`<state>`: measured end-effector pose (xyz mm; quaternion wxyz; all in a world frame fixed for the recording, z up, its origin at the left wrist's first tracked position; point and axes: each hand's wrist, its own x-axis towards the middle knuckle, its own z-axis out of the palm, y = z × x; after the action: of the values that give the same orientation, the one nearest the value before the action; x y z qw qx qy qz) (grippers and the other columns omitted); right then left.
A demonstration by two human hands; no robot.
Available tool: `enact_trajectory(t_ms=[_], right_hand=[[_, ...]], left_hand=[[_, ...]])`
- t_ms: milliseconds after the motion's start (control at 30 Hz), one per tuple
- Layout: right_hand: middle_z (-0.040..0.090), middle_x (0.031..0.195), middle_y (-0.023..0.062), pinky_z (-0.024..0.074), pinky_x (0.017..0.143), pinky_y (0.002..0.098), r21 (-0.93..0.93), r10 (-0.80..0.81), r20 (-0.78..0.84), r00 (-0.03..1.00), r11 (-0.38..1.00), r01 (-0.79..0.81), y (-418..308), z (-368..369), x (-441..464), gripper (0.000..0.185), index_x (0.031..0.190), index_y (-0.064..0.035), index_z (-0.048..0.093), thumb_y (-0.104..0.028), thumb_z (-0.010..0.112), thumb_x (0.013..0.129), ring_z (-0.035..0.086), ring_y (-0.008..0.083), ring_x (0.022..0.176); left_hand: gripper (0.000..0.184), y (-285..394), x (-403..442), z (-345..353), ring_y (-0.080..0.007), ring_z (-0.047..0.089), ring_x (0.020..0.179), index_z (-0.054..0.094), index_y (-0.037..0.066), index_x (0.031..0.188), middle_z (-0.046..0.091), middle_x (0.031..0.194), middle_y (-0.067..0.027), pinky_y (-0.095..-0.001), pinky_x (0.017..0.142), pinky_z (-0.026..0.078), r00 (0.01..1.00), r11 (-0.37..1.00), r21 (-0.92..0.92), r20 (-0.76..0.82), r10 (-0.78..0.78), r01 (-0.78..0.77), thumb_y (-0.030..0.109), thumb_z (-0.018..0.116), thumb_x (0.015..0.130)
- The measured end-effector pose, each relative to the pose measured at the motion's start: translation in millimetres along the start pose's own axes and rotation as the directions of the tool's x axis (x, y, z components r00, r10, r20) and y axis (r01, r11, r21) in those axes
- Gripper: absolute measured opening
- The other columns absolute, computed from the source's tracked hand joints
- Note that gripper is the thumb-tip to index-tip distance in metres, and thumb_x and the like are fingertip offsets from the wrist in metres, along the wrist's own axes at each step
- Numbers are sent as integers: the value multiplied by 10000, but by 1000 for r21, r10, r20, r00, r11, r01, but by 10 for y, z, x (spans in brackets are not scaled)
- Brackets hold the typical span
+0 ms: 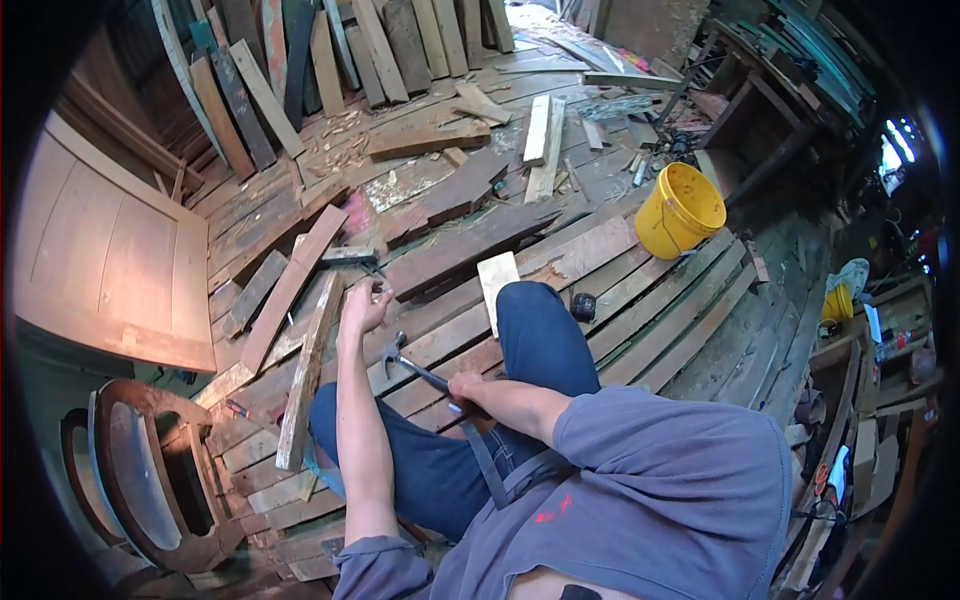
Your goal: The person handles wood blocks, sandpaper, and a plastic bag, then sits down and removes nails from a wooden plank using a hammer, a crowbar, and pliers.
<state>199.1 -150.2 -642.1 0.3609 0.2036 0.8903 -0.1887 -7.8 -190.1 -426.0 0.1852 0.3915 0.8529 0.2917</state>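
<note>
My right hand (466, 388) is closed round the handle of a claw hammer (396, 352), whose metal head points away over the slatted floor, between my knees. Stretched forward, my left hand (368, 304) has its fingers curled together; whatever small thing they may hold is too small to make out. Just beyond those fingers lies a dark metal object (374, 271), close to the end of a short block (348, 256). A long rough plank (309, 375) lies to the left of my left forearm, and a reddish-brown board (293, 290) is beside it.
A yellow bucket (680, 210) stands on the slats at the right. By my right knee are a pale board (496, 285) and a black round object (583, 307). Loose planks (440, 200) and wood scraps cover the floor ahead. A wooden panel (115, 250) leans at the left.
</note>
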Motion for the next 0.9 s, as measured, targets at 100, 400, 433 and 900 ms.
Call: enact_trajectory(t_ms=[100,400,433,900], right_hand=[[663,1087,41,524,819,380,38,-32,-9,999,999,32,22,-15,26,298,990,-166,705,-163,637,700,634,213,1018],[659,1095,59,521,809,362,-15,-43,27,999,999,43,-70,-349,-252,305,1029,-149,692,-159,615,734,631,202,1025],[658,1095,69,523,807,369,3,-54,8,998,999,54,-99,-411,-249,308,1036,-141,688,-156,609,738,630,213,1025],[647,1125,59,504,811,451,-96,30,63,998,995,-24,-109,-339,-107,298,1089,-147,672,-240,514,854,617,236,1049]], left_hand=[[409,-128,55,50,-319,631,947,601,-8,1080,637,1046,-207,-387,845,478,1000,999,35,-3,9,-9,297,644,811],[410,-225,167,141,-315,650,885,616,-3,1077,654,931,-223,-388,802,495,999,998,45,31,37,-38,307,639,809],[415,-226,184,150,-313,659,849,614,0,1081,658,898,-222,-388,786,500,999,999,30,37,35,-37,314,637,811],[458,-366,286,322,-324,634,953,621,28,1094,645,1030,-212,-396,836,499,968,954,287,251,11,-85,401,614,829]])
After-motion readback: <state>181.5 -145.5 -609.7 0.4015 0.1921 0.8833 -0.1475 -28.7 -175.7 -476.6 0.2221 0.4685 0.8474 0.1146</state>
